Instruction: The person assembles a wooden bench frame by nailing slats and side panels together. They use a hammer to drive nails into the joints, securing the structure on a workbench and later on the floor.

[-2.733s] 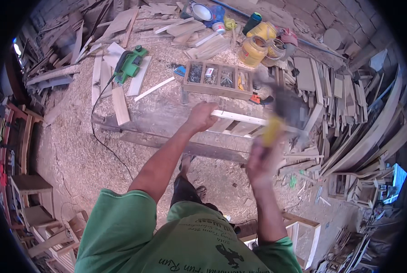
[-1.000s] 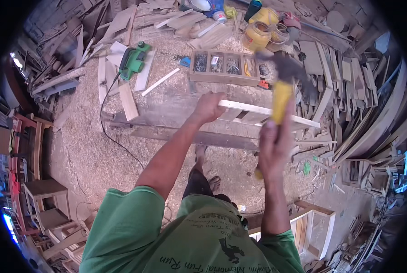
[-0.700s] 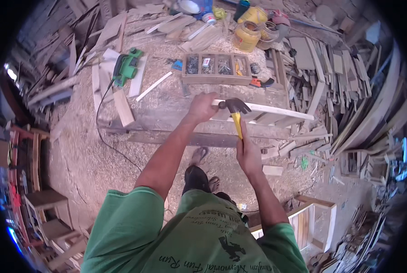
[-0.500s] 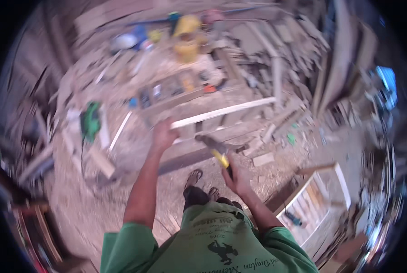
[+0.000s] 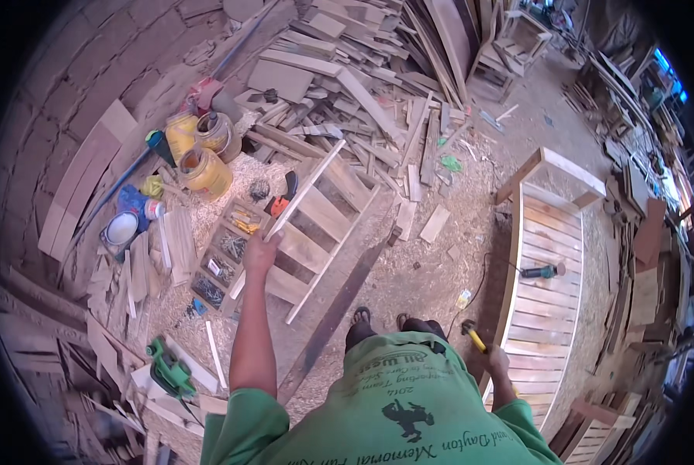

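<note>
My left hand (image 5: 262,253) is closed around the upper rail of a small slatted wooden frame (image 5: 321,213), left of centre. Several wide slats join its two pale, narrow rails, and it is held at a slant above the workbench. On the right, my right hand (image 5: 498,362) grips a hammer (image 5: 476,338) by its yellow and black handle. The hammer hangs low, its dark head pointing away from me, beside a slatted wooden bench (image 5: 545,306). A green-bodied power tool (image 5: 541,271) lies across that bench's slats.
Left of the frame lies a divided wooden box (image 5: 221,260) of nails and small hardware. Yellow tubs (image 5: 206,172) stand beyond it. A green power tool (image 5: 170,370) sits at the lower left. Scrap boards (image 5: 370,85) are heaped at the back; sawdust covers the floor.
My view has swung to the right. The slatted frame now shows its slats instead of its edge. My right hand has moved away from it with the hammer, down toward the bench.
</note>
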Demonstrator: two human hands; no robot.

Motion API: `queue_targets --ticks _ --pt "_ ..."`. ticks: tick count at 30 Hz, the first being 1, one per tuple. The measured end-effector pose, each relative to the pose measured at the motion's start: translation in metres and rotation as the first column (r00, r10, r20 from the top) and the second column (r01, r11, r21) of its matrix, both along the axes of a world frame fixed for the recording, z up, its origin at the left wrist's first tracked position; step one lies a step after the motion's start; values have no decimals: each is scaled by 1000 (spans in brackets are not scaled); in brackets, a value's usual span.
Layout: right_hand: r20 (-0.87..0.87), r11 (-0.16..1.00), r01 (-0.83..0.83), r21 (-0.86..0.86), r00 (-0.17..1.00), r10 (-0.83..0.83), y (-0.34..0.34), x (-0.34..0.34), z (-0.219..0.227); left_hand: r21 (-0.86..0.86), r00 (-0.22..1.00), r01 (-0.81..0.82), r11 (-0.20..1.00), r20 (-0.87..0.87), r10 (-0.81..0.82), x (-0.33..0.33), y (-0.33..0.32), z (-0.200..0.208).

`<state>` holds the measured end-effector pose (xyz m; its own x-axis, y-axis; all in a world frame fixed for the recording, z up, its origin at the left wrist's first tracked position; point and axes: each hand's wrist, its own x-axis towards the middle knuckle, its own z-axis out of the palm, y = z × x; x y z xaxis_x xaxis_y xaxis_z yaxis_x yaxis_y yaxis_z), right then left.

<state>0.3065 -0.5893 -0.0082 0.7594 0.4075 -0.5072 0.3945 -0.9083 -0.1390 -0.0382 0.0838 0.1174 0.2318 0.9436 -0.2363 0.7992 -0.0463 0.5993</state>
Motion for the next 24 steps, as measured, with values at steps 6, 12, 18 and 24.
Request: queue_targets --ticks 6,12,18,24 --pt "-403 604 795 -56 536 -742 -146 -76 -92 23 980 -26 999 197 21 7 33 -75" --pt "-529 446 870 -211 282 -800 -137 -136 -70 111 991 -13 994 130 -2 84 17 -60" --pt "-608 449 867 -215 241 -756 -144 -75 -89 146 933 54 988 346 -102 177 -27 -24" --pt "-653 462 884 -66 312 -690 -148 71 -119 -37 852 28 999 524 -5 301 -105 26"
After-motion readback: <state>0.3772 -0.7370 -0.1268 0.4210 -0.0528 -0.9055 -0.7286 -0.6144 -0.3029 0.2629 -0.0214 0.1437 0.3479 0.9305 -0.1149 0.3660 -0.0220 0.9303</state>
